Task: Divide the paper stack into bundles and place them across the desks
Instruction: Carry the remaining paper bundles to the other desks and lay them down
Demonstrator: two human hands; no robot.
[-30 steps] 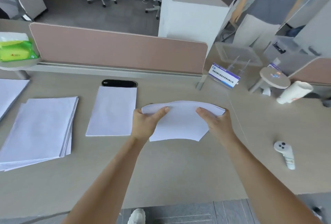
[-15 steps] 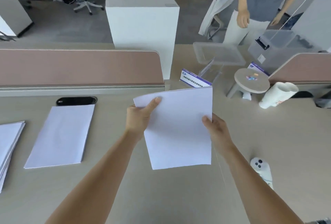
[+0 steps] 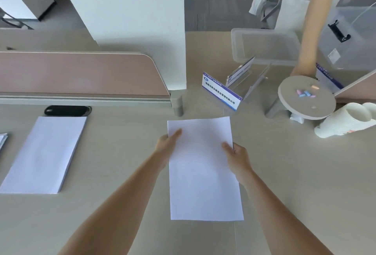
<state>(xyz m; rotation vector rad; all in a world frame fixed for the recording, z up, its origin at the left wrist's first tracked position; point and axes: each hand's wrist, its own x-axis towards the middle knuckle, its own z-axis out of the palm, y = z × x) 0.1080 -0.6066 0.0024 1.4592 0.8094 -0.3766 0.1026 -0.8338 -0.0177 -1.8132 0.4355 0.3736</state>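
1. While it is gripped at both long edges, a bundle of white paper (image 3: 203,173) sits lengthwise over the tabletop (image 3: 122,183), centre of view, its far short edge just short of a blue-and-white name sign (image 3: 220,93).
2. Left hand (image 3: 166,145): thumb flat on top near the far left corner. Fingers go under the sheets, hidden. It pinches the left edge.
3. Right hand (image 3: 237,156): thumb on top at the right edge, slightly nearer the body. Fingers underneath, hidden. Same pinch.
4. Cannot tell whether the bundle rests on the tabletop or hangs just above it.
5. Second bundle (image 3: 42,153) lies flat to the left, well apart, just in front of a black cable slot (image 3: 68,110) below a pink divider panel (image 3: 77,73).
6. Corner of more paper (image 3: 3,140) shows at the far left edge.
7. Right side: round stand (image 3: 306,100), with a paper towel roll (image 3: 345,120) on its side beside it. Another person's hand (image 3: 303,69) is at the stand's far rim.
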